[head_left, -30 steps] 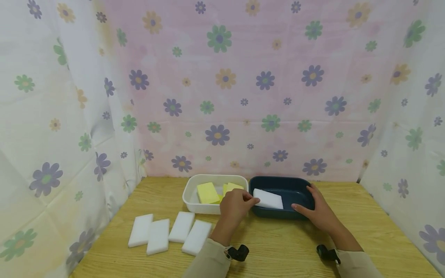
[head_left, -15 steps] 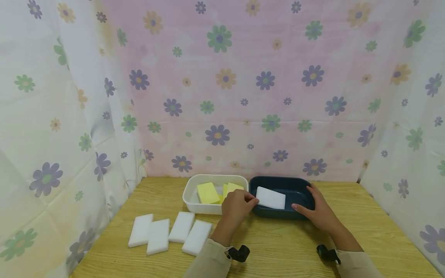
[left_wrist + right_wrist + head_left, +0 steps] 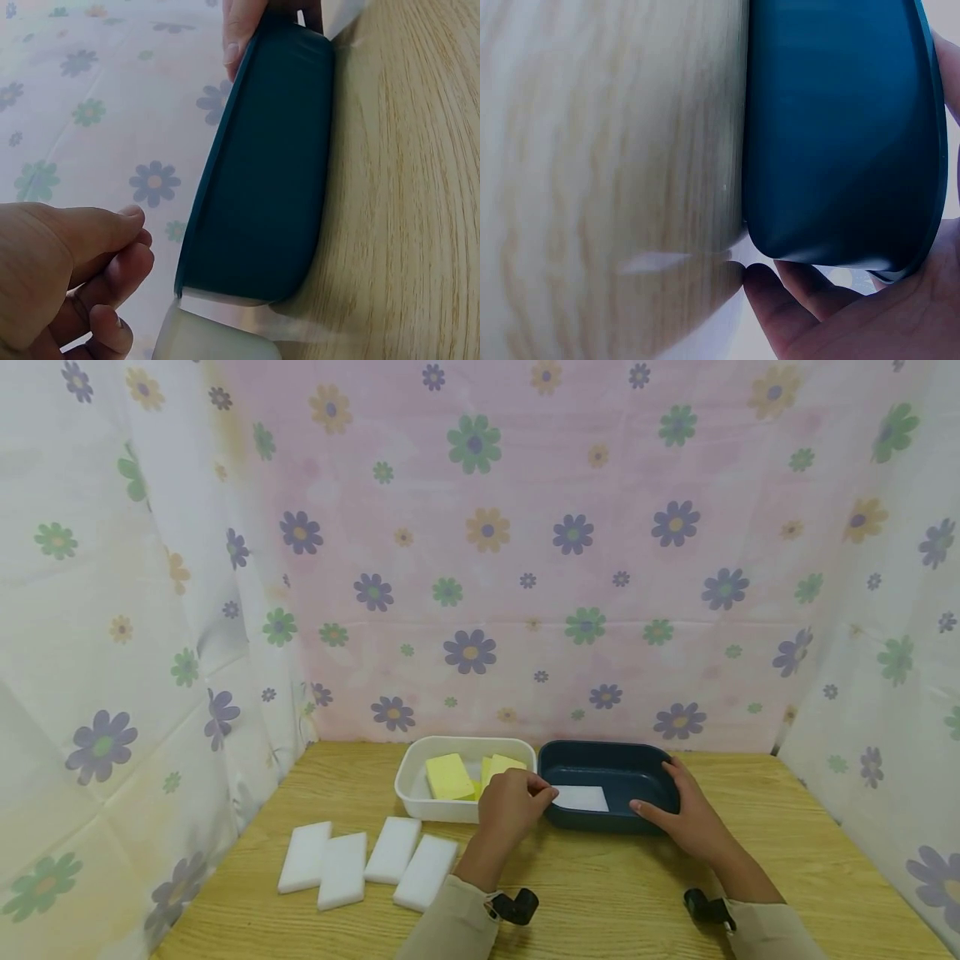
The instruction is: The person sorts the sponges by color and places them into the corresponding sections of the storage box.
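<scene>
A white sponge block (image 3: 582,798) lies low inside the dark blue plastic bin (image 3: 600,760), along its front left side. My left hand (image 3: 512,806) hovers by the bin's left front corner, overlapping the sponge's left end in the head view. In the left wrist view, the left hand (image 3: 71,274) has thumb and index tips close together, other fingers loosely bent, and no sponge between them. My right hand (image 3: 690,814) grips the bin's right end, thumb over the front rim and fingers at the far side. In the right wrist view its fingers wrap the bin's end (image 3: 840,135).
Several white sponge blocks (image 3: 342,870) lie on the wooden table (image 3: 585,893) at the left. A white bin (image 3: 438,811) with yellow sponges (image 3: 450,777) stands directly left of the dark blue bin. A flowered curtain (image 3: 480,568) encloses the table's back and sides.
The white sponge, earlier tilted up at my left fingertips, has dropped and lies flat in the dark blue bin. My left hand has barely moved; the right hand keeps its grip.
</scene>
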`<state>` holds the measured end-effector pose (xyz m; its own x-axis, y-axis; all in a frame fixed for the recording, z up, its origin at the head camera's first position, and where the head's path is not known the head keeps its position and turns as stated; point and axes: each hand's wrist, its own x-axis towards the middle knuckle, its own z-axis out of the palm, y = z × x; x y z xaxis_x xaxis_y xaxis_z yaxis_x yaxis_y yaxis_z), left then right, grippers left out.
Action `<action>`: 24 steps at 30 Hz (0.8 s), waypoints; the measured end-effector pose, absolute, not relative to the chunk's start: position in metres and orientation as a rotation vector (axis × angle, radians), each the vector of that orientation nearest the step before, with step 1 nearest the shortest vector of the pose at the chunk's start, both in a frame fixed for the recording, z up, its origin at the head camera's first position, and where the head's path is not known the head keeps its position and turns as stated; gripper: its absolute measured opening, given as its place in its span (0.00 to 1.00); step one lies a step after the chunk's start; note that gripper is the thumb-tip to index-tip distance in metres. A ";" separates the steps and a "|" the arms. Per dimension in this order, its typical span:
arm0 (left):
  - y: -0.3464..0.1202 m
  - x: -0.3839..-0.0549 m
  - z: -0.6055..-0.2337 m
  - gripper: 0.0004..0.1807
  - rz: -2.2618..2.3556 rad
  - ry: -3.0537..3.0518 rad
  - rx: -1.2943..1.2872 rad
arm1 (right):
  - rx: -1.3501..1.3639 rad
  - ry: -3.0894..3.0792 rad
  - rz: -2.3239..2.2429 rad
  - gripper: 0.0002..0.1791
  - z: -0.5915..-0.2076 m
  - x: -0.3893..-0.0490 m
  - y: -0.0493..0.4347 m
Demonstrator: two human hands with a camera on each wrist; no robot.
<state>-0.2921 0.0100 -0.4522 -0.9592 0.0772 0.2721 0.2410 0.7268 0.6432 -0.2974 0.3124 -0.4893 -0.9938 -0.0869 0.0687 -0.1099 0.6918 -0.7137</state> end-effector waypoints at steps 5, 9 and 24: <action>0.010 -0.290 -0.451 0.07 -1.041 -2.698 -0.275 | 0.181 -2.859 1.215 0.62 -0.489 -0.297 0.313; 0.012 -0.287 -0.449 0.07 -1.061 -2.697 -0.281 | 0.180 -2.866 1.206 0.62 -0.489 -0.296 0.316; -0.031 -0.262 -0.453 0.04 -0.944 -2.765 -0.586 | 0.208 -2.854 1.236 0.62 -0.487 -0.294 0.313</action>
